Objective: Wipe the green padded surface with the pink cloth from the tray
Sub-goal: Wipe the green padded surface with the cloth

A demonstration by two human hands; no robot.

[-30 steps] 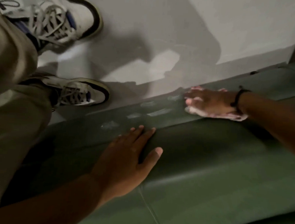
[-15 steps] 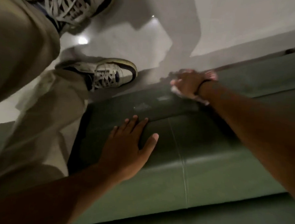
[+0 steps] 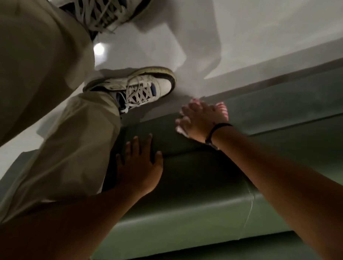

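Observation:
The green padded surface [image 3: 193, 189] runs across the lower right of the head view. My right hand [image 3: 202, 119] presses the pink cloth [image 3: 222, 108] flat against the pad's far side edge, and most of the cloth is hidden under the palm. A black band circles that wrist. My left hand [image 3: 139, 165] lies flat on the top of the pad near its left end, fingers spread, holding nothing.
My legs in beige trousers [image 3: 50, 105] and two white laced sneakers [image 3: 137, 89] stand on the pale floor [image 3: 249, 35] just beyond the pad's edge. A seam [image 3: 249, 208] crosses the pad under my right forearm. No tray is in view.
My right hand has slid the cloth leftward along the pad's far edge, closer to my foot. The view has swung left and down. My left hand stays planted.

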